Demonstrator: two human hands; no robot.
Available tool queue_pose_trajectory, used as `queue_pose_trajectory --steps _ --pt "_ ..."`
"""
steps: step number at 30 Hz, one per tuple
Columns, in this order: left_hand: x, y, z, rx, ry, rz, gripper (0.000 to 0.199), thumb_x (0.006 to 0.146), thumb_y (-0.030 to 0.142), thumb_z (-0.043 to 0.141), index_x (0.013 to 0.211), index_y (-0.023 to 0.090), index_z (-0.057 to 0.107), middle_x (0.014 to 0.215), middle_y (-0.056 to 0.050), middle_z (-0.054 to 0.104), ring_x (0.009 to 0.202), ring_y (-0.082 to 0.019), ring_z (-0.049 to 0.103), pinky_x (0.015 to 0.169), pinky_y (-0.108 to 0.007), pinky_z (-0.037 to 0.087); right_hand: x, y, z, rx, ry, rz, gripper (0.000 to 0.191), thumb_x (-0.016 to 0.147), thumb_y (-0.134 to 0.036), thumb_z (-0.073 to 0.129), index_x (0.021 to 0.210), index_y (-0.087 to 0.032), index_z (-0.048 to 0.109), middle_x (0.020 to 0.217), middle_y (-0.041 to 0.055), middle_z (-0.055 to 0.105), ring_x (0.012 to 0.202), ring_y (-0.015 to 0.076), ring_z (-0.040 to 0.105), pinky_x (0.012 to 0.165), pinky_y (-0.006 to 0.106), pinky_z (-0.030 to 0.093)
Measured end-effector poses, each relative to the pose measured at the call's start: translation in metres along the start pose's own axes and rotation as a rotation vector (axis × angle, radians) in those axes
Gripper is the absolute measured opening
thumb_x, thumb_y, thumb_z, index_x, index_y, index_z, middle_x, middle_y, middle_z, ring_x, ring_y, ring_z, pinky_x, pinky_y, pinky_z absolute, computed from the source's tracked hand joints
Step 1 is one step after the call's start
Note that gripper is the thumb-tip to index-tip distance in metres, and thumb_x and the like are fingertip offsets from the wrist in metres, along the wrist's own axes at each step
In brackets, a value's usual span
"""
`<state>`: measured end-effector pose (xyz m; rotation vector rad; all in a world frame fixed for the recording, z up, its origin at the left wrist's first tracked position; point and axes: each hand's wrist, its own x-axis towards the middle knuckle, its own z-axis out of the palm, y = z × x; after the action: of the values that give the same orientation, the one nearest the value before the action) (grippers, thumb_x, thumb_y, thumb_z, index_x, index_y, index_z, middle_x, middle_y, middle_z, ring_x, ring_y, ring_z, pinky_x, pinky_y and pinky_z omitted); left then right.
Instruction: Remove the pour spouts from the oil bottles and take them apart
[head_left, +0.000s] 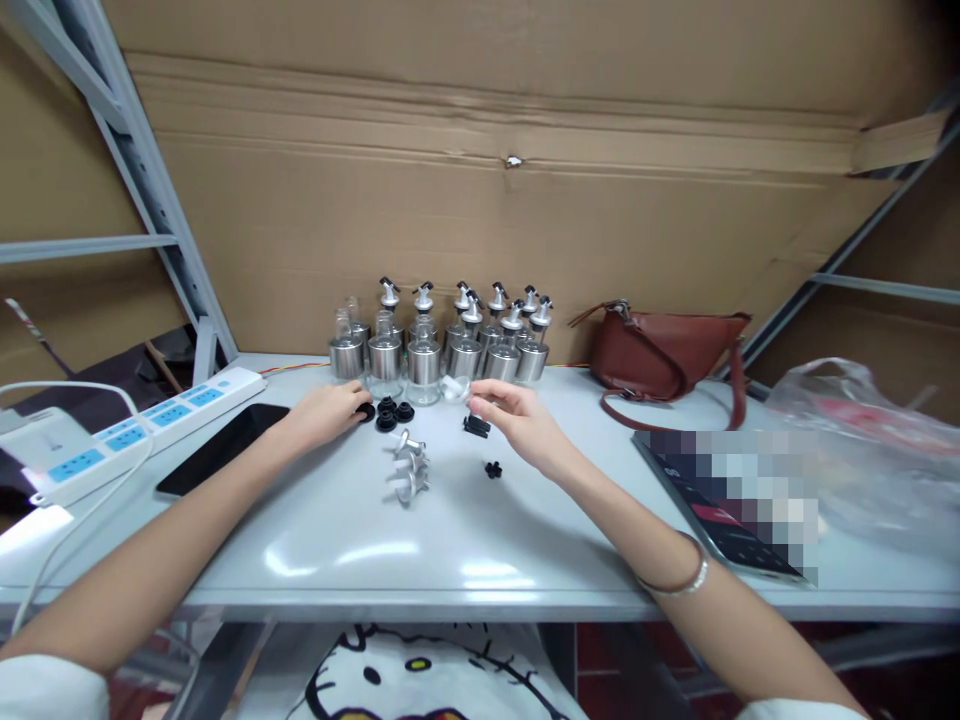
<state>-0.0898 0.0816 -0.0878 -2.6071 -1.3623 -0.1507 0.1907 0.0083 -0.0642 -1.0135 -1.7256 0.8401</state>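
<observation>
My left hand [330,412] rests on the table with its fingers closed on a black ring-shaped stopper [366,411], partly hidden under the fingertips. Several more black stoppers [387,420] lie just to its right. With thumb and forefinger nearly together, my right hand [517,415] reaches the edge of a small clear-and-white plastic piece [454,388]; its grip there is hard to make out. Below those fingers lie black slim parts [475,427]. Silver pourer tops [409,468] sit in a row between my hands, and small black pieces [493,469] lie nearer me.
Behind my hands stand several glass bottles with steel sleeves [424,364], some topped with pourers. A power strip [157,425] and black phone [225,448] are on the left. On the right are a brown bag [667,350], a tablet [712,515] and a plastic bag [885,450].
</observation>
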Motion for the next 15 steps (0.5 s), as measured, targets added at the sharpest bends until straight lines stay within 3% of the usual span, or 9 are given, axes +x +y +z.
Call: queue_pose_trajectory --steps 4,9,15 --pt "0.002 0.005 0.002 -0.016 0.005 -0.018 0.024 0.088 0.022 0.041 0.106 0.02 0.057 0.099 -0.009 0.061 0.081 -0.022 0.063 0.064 -0.028 0.045 -0.004 -0.002 0.004 -0.204 -0.013 -0.079 0.011 0.076 -0.027 0.061 0.078 -0.017 0.058 0.067 -0.0019 0.053 0.062 0.0112 0.047 0.06 0.024 0.036" --pt "0.002 0.008 0.003 -0.015 0.013 -0.035 0.019 0.089 0.02 0.039 0.098 0.02 0.056 0.095 -0.007 0.059 0.078 -0.021 0.063 0.065 -0.028 0.045 -0.013 -0.004 0.013 -0.442 -0.17 -0.153 0.011 0.072 -0.009 0.061 0.072 -0.016 0.053 0.063 -0.0041 0.05 0.059 0.0094 0.047 0.059 0.021 0.034" --pt "0.002 0.012 0.001 0.035 0.009 -0.067 0.025 0.086 0.015 0.038 0.099 0.021 0.059 0.096 -0.007 0.058 0.075 -0.021 0.063 0.062 -0.028 0.043 -0.023 -0.007 0.022 -0.654 -0.352 -0.136 0.013 0.074 -0.009 0.064 0.075 -0.016 0.053 0.065 -0.004 0.048 0.057 0.0082 0.041 0.056 0.02 0.028"
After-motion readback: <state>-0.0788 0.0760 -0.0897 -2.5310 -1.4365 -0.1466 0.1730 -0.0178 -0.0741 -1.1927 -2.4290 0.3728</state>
